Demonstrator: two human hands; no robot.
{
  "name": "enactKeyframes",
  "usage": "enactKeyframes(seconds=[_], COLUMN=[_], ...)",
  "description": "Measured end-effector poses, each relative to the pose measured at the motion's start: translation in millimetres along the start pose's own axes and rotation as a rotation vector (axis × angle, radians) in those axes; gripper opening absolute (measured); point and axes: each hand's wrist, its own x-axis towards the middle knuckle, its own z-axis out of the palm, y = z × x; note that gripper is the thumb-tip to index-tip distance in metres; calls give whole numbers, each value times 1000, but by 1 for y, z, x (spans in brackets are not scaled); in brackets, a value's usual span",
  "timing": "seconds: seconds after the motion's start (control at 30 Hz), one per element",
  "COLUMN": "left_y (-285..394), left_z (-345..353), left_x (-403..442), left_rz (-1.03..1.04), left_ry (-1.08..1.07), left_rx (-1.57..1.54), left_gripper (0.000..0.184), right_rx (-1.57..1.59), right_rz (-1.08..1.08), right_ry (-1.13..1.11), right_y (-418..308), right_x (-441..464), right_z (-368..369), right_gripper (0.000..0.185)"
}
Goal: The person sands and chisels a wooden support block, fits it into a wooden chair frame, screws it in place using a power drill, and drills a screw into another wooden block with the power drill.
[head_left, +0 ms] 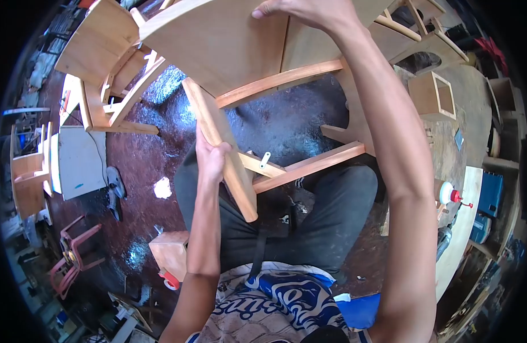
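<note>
Left hand point(212, 158) clasps a pale, curved wooden frame point(280, 83); right hand point(309, 12) touches its panel point(226, 48), closure unclear. Frame spans between both hands.

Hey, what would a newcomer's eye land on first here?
Probably the big wooden frame at upper centre, the left hand gripping its thick bar, the right hand on its panel. Then perhaps the white-and-red object at right and the grey footwear at left.
</note>
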Motion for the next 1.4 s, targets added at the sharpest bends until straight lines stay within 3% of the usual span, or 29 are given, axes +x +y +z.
enactKeyframes(seconds=[0.57, 0.6, 0.67, 0.73, 0.8, 0.87, 0.9, 0.97, 1.0, 1.07, 1.2, 1.27, 1.3, 1.4], left_y=[-8, -7, -5, -2, -19, -67, -83, -109, -117, -126, -132, -131, -126, -123], left_z=[-22, -13, 2, 14, 36, 33, 34, 34, 31, 28, 25, 27, 29, 32], left_x=[-54, -63, -80, -96, -103, -85, -74, -65, -69, -78, -90, -93, -97, -115], left_rz=[145, 482, 829, 977, 826, 645, 659, 440, 446, 345, 275, 199, 214, 196], left_ry=[11, 248, 473, -229, -443, -571, -577, -824, -836, -768, -835, -842, -842, -846], left_rx=[131, 507, 891, 929, 1170, 1360, 1366, 1782, 1783, 2073, 2135, 2132, 2131, 2109], left_gripper=[95, 87, 79, 58, 44, 48, 48, 39, 39, 37, 47, 48, 48, 56], right_rx=[67, 68, 80, 87, 93, 93, 92, 84, 79, 68, 27, -380, -388, -415], right_rz=[27, 34, 33, 28, 25, 20, 20, 26, 27, 34, 72, 158, 159, -12], right_ry=[79, 87, 107, 126, 145, 171, 186, 216, 232, 259, 305, 219, 227, 376], right_y=[-31, -31, -32, -37, -42, -46, -46, -48, -50, -52, -73, -89, -87, -81], right_x=[-83, -90, -101, -111, -119, -124, -126, -132, -134, -137, -145, -148, -152, -169], right_z=[5, 6, 5, 5, 5, 5, 4, 5, 5, 6, 0, -8, -7, -4], right_gripper=[45, 44, 44, 43, 42, 42, 41, 41, 41, 40, 38, 38, 38, 39])
